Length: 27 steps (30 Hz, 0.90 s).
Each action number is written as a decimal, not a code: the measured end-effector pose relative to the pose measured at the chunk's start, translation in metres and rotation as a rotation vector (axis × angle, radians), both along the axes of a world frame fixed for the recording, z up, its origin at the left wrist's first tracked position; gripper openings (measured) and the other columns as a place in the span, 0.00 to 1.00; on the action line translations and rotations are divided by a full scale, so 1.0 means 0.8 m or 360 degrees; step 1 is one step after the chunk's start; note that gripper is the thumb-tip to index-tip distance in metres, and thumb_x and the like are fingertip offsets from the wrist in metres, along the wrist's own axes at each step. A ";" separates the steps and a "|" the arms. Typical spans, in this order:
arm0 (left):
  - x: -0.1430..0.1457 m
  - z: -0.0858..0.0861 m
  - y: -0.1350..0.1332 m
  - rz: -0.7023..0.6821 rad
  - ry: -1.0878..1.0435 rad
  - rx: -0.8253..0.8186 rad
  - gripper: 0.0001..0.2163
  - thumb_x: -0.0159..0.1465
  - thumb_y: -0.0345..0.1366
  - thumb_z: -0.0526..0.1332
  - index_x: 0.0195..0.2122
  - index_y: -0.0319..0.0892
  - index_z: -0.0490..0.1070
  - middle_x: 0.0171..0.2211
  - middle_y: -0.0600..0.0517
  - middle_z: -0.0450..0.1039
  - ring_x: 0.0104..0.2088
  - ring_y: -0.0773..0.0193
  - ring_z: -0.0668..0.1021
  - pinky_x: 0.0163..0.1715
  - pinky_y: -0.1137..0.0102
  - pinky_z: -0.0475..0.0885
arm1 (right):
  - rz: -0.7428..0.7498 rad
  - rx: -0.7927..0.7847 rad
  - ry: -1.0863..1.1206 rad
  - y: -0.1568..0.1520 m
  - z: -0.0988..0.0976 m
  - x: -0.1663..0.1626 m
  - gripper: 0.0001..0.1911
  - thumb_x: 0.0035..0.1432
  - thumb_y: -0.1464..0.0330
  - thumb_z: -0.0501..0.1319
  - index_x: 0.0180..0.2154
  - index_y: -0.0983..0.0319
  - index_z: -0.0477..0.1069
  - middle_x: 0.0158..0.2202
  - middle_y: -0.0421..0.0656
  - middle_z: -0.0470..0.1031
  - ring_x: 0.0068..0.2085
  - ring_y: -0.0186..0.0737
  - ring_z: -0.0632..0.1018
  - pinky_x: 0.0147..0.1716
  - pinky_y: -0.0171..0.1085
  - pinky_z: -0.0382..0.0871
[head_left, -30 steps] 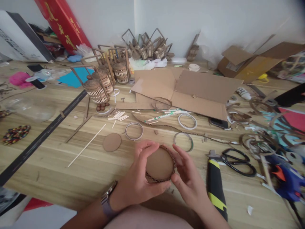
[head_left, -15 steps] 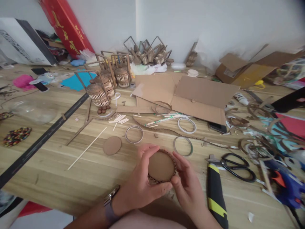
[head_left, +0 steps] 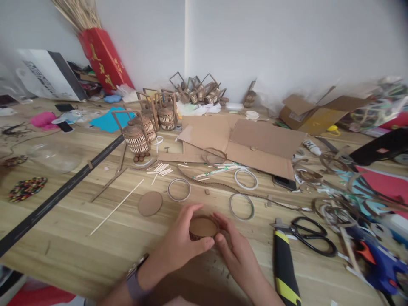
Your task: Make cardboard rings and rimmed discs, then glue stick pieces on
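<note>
Between my hands is a round, shallow cardboard tray with a corrugated strip round its rim. My left hand curves about its left side, thumb along the near edge and fingers at the far edge. At the right edge, the fingertips and thumb of my right hand pinch the rim. A loose cardboard disc lies flat to the left. Beyond the hands rest a roll of tape and another ring of tape.
To the right lie a black-and-yellow utility knife, black-handled scissors and a blue glue gun. A metal ruler crosses the left side. Small lidded baskets and cardboard sheets are farther back.
The tray has tipped flatter, so its face looks narrower. Both hands have moved slightly left with it, still at its rim. The camera view has tilted upward.
</note>
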<state>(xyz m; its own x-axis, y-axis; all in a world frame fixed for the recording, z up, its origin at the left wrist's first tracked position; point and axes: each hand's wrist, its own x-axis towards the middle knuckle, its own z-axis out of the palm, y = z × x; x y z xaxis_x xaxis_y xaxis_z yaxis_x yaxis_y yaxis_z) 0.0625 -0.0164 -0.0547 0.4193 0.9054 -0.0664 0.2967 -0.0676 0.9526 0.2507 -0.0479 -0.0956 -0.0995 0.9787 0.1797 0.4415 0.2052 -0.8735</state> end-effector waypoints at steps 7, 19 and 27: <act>-0.007 0.013 0.017 -0.0023 0.0260 0.0417 0.23 0.60 0.38 0.64 0.56 0.44 0.62 0.56 0.42 0.65 0.58 0.48 0.68 0.57 0.50 0.64 | -0.0037 0.0161 -0.0310 0.003 -0.001 0.000 0.19 0.64 0.58 0.55 0.52 0.61 0.69 0.48 0.51 0.78 0.48 0.49 0.79 0.46 0.46 0.75; 0.005 -0.016 0.075 0.0353 0.0866 0.1189 0.35 0.61 0.51 0.62 0.64 0.40 0.51 0.65 0.31 0.49 0.66 0.35 0.52 0.60 0.41 0.53 | -0.0130 0.0370 -0.0589 0.007 -0.011 0.000 0.13 0.61 0.66 0.57 0.46 0.60 0.72 0.47 0.50 0.78 0.47 0.48 0.79 0.45 0.47 0.75; -0.098 -0.032 0.045 0.0603 0.1572 0.0732 0.31 0.56 0.41 0.66 0.59 0.38 0.59 0.58 0.34 0.65 0.59 0.38 0.67 0.56 0.50 0.61 | -0.0140 0.0497 -0.0766 0.009 -0.016 0.013 0.12 0.63 0.63 0.56 0.42 0.61 0.74 0.45 0.52 0.78 0.46 0.56 0.77 0.44 0.57 0.71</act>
